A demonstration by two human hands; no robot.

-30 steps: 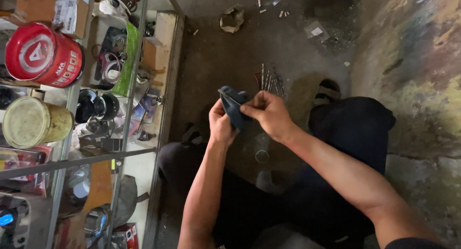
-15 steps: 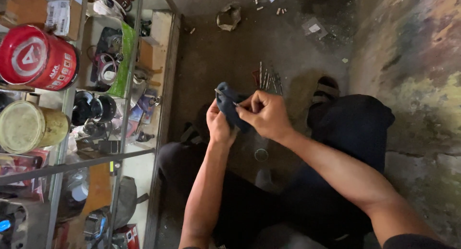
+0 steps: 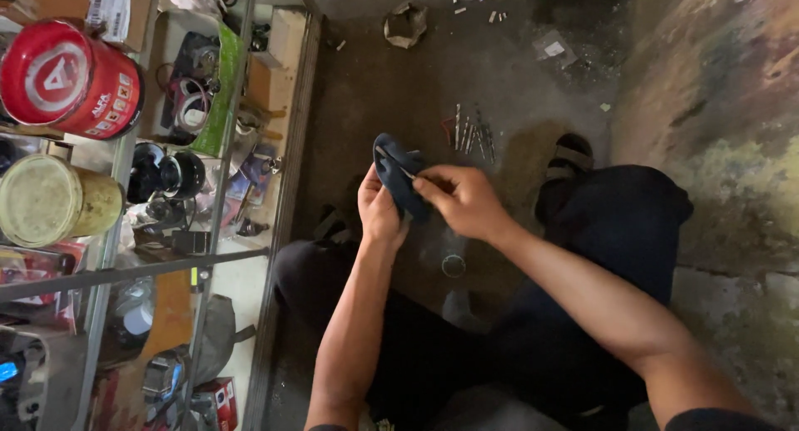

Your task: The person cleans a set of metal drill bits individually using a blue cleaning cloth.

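Observation:
I sit low over a dirty concrete floor with both hands raised in front of me. My left hand (image 3: 379, 210) cups a dark blue cloth (image 3: 397, 175) from below. My right hand (image 3: 462, 200) pinches a thin metal rod-like piece (image 3: 398, 166) that lies against the cloth, fingers closed on it. The cloth wraps partly around the thin piece, so its full length is hidden. My dark trousers (image 3: 616, 231) and a sandalled foot (image 3: 570, 155) show beneath my arms.
Several thin metal tools (image 3: 470, 136) lie on the floor beyond my hands. A glass display case (image 3: 225, 148) on the left holds a red tin (image 3: 66, 81), a yellowish tin (image 3: 54, 202) and assorted parts. A stained wall (image 3: 724, 106) stands at the right. A small round ring (image 3: 453, 266) lies below my hands.
The hands with the cloth have stayed together and shifted slightly in view; the cloth has been turned a little between the fingers.

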